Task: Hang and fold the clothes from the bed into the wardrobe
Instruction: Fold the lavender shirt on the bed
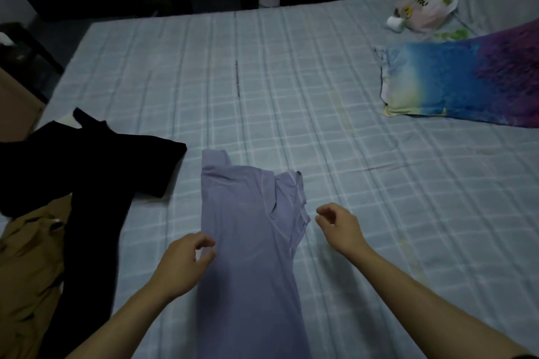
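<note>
- Both hands hover loosely curled, holding nothing: left hand (186, 259) at the lavender T-shirt's (250, 242) left edge, right hand (338, 227) just beside its right edge.
- T-shirt lies on the bed (291, 81), long axis running away from the person, between both hands.

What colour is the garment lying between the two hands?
Light purple garment, plain, seen in the head view.

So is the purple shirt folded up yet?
Partly folded. The purple shirt lies as a long narrow strip, sides tucked over, not yet doubled lengthwise.
</note>
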Available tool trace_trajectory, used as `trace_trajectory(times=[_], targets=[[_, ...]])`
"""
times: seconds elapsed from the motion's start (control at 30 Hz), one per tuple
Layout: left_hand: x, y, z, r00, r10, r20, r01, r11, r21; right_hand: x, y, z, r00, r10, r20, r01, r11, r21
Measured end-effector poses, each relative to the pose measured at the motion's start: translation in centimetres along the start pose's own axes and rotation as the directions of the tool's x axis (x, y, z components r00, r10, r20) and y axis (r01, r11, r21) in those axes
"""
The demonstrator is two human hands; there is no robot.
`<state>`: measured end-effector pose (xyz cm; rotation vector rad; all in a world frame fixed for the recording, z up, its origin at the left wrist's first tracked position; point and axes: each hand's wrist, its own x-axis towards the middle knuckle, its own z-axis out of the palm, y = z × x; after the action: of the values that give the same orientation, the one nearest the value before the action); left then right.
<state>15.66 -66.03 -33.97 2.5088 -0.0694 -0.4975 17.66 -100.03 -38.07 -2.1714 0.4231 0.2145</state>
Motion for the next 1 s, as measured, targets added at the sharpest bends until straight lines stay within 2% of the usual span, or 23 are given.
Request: trace_trajectory(times=[0.27, 0.43, 0.63, 0.73, 0.83, 0.9, 1.0], targets=[[13.8, -1.8, 3.9, 0.994, 0.105, -0.033, -0.103, 0.993, 0.065, 11.6, 2.4, 6.5, 0.998, 0.067, -0.01, -0.068, 0.995, -0.07], [20.1, -2.3, 5.8, 0.987, 0.151, -0.058, -0.149, 0.988, 0.041, 15.8, 2.6, 9.2, 1.0, -0.01, 0.026, 0.012, 0.998, -0.061], [23.9, -2.5, 7.0, 0.984, 0.167, -0.061, -0.154, 0.974, 0.168, 16.3, 2.5, 10.6, 0.986, -0.129, -0.106, 0.127, 0.991, -0.029], [24.6, -2.3, 7.6, 0.967, 0.251, -0.038, -0.222, 0.909, 0.352, 16.2, 2.7, 9.6, 0.977, -0.026, -0.212, 0.039, 0.998, 0.056], [24.9, -2.5, 8.5, 0.97, 0.239, 0.034, -0.228, 0.858, 0.461, 16.3, 4.0, 8.2, 0.964, 0.037, -0.264, -0.03, 0.999, 0.031], [25.0, -2.7, 9.2, 0.978, 0.203, 0.049, -0.201, 0.852, 0.483, 16.0, 4.3, 7.6, 0.978, 0.082, -0.193, -0.089, 0.996, -0.027], [24.8, -2.9, 9.5, 0.978, 0.207, 0.022, -0.191, 0.851, 0.489, 15.7, 4.0, 7.5, 0.972, 0.233, -0.016, -0.232, 0.972, 0.017]])
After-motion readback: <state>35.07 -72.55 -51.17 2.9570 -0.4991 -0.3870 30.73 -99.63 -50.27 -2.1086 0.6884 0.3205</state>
